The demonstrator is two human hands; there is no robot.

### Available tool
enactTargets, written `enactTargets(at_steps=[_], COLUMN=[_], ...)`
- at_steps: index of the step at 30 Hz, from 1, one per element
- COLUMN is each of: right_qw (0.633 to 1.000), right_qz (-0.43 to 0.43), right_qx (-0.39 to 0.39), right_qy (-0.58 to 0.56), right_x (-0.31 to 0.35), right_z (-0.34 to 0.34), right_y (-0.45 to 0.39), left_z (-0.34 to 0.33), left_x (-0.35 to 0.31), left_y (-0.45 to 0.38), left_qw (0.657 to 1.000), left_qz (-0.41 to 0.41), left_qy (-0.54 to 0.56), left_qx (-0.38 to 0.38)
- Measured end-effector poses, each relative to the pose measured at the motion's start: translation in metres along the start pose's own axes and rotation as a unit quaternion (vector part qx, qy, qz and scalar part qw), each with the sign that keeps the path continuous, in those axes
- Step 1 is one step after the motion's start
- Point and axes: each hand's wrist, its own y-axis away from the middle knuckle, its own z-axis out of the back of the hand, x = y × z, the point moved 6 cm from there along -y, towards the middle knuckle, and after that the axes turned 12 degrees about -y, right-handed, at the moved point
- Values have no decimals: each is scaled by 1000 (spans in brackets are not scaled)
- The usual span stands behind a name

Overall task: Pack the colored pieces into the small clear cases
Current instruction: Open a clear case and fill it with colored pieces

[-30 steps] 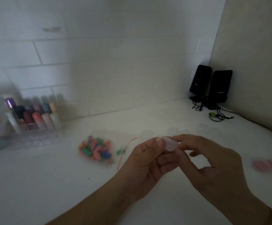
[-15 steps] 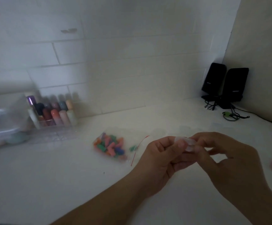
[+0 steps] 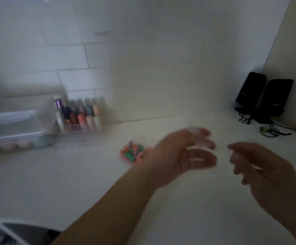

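A clear zip bag of colored pieces lies on the white counter, partly behind my left wrist. My left hand hovers just right of the bag and is blurred by motion. A pale see-through shape, seemingly the small clear case, sits between its thumb and forefinger. My right hand is apart from it on the right with its fingers curled. The blur hides whether the right hand holds anything.
A clear rack of colored bottles and a translucent lidded box stand at the back left by the tiled wall. Two black speakers with cables fill the back right corner.
My hands were pinched together on the clear case; now they have come apart, the left moving left and up. The view has swung to the left.
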Motion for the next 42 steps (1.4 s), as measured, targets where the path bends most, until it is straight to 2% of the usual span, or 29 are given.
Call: enactTargets(at_steps=[2, 5, 7, 9, 11, 14, 19, 26, 30, 34, 38, 42], right_qw=[989, 952, 924, 909, 911, 913, 890, 903, 937, 965, 967, 955], right_qz=[-41, -82, -87, -68, -35, 4, 50, 20, -52, -85, -181, -186], right_qx=[81, 209, 263, 283, 273, 251, 265, 273, 244, 218, 180, 122], right_qy=[116, 208, 264, 298, 308, 322, 368, 332, 246, 122, -15, -195], right_x=[-15, -26, -34, -39, -42, -49, -47, -48, -47, -42, -32, -2], right_z=[-17, -52, -75, -98, -117, -135, -155, -177, -169, -141, -100, -80], right_y=[-3, -6, -12, -21, -30, -40, -47, -53, -52, -55, -59, -69], left_z=[41, 111, 142, 151, 150, 149, 155, 155, 155, 151, 139, 105], left_x=[-26, -43, -35, -19, -10, -7, -1, 0, 0, -2, -7, -4], left_y=[2, 15, 24, 26, 23, 22, 26, 27, 27, 27, 24, 16], left_qw=[994, 957, 934, 936, 943, 942, 934, 934, 932, 933, 943, 966], left_qz=[-28, -69, -63, -33, -12, -12, 12, 17, 26, 31, 29, 45], left_qy=[27, 9, 17, 56, 88, 121, 165, 165, 151, 130, 99, 83], left_qx=[-98, -283, -351, -345, -320, -313, -317, -316, -329, -333, -316, -242])
